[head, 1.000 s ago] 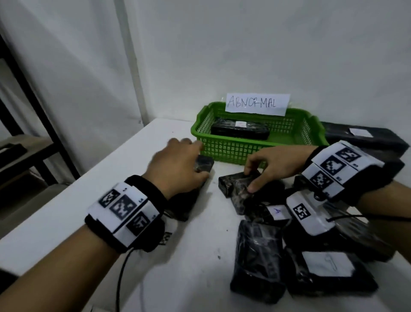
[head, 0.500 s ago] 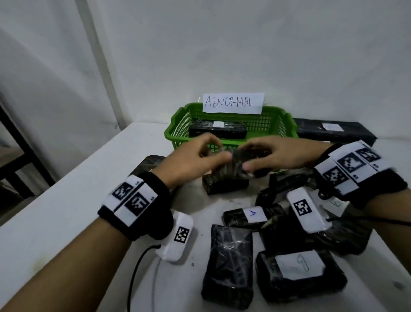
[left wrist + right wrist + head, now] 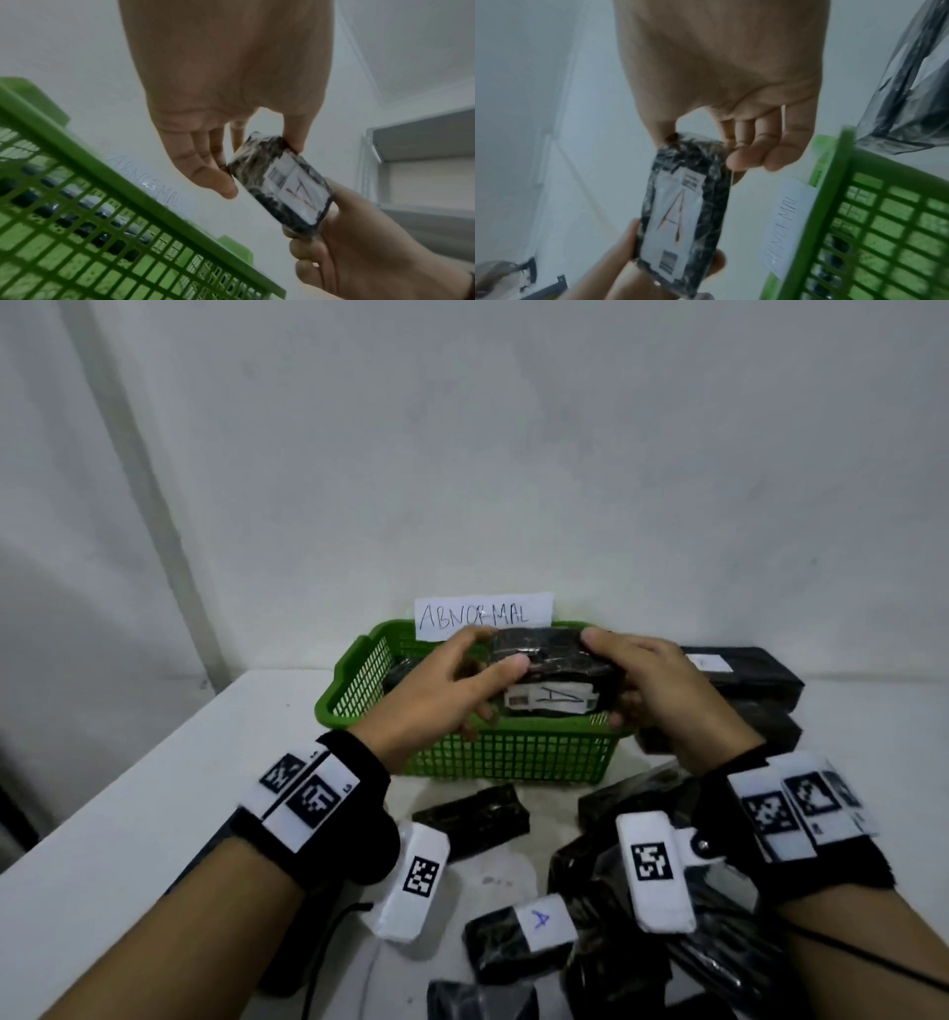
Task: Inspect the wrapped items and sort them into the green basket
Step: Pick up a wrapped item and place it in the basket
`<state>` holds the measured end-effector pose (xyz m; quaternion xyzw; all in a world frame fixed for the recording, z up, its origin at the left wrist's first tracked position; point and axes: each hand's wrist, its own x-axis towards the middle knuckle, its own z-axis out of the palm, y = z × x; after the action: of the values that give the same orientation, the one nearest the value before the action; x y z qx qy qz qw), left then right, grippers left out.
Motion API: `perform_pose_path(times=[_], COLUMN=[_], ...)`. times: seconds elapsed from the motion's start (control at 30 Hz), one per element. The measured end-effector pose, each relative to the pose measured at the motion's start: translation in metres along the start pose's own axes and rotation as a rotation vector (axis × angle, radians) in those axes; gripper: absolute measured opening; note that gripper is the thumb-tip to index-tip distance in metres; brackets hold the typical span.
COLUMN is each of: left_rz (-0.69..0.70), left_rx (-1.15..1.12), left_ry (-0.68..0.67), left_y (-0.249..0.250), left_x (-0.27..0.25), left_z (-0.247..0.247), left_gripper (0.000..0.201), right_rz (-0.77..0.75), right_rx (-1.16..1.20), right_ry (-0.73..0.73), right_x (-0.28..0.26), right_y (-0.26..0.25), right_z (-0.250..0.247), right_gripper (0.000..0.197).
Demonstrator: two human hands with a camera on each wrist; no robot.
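A black plastic-wrapped item (image 3: pixel 552 671) bearing a white label marked "A" is held level above the green mesh basket (image 3: pixel 493 757), which stands at the table's far edge and contains another wrapped item (image 3: pixel 405 672).

Small print on held wrapped item's label (image 3: pixel 548 698) unreadable beside the "A"; both hands (image 3: pixel 436 695) cover its ends; item inside green basket (image 3: pixel 513 757), beyond the hands, mostly hidden; lower packages (image 3: pixel 482 1001) cut by frame edge.
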<state>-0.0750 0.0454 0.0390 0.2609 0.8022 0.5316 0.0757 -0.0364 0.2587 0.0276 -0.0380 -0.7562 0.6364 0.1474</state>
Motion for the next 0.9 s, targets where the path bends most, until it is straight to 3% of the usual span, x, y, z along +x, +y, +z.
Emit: perform_pose_path(times=[0.07, 0.13, 0.23, 0.3, 0.37, 0.47, 0.57, 0.67, 0.8, 0.9], left_rz=[-0.012, -0.042, -0.059, -0.054, -0.048, 0.058, 0.136, 0.133, 0.151, 0.179], left_rx=[-0.017, -0.06, -0.105, -0.078, -0.04, 0.053, -0.039, -0.127, -0.19, -0.177], left_ry=[0.02, 0.069, 0.116, 0.113, 0.085, 0.054, 0.06, 0.094, 0.133, 0.152], left_y=[0.006, 0.009, 0.012, 0.014, 0.015, 0.012, 0.01, 0.006, 0.001, -0.001], left_x=[0.005, 0.009, 0.012, 0.011, 0.011, 0.011, 0.009, 0.01, 0.01, 0.008], left_z=[0.005, 0.011, 0.016, 0.014, 0.012, 0.015, 0.025, 0.028, 0.027, 0.027], left_gripper=[0.046, 0.053, 0.07, 0.07, 0.063, 0.075, 0.05, 0.047, 0.047, 0.036], right_rz=[0.026, -0.032, -0.178, -0.191, -0.202, -0.191, -0.149, -0.134, -0.109, -0.101], right_rx=[-0.035, -0.003, -0.006, 0.024, 0.087, 0.178, 0.149, 0.17, 0.148, 0.113], right_ry=[0.045, 0.005, -0.167, -0.197, -0.166, -0.152, -0.192, -0.179, -0.22, -0.198], right_x=[-0.001, -0.003, -0.008, -0.007, -0.005, -0.005, -0.01, -0.012, -0.013, -0.011], right_y=[-0.009, -0.014, -0.012, -0.008, -0.006, -0.01, -0.013, -0.014, -0.011, -0.007], right_z=[-0.002, -0.006, -0.012, -0.016, -0.019, -0.02, -0.015, -0.008, -0.003, -0.003], right_gripper=[0.056, 0.058, 0.059, 0.063, 0.057, 0.04, 0.018, 0.014, 0.034, 0.036])
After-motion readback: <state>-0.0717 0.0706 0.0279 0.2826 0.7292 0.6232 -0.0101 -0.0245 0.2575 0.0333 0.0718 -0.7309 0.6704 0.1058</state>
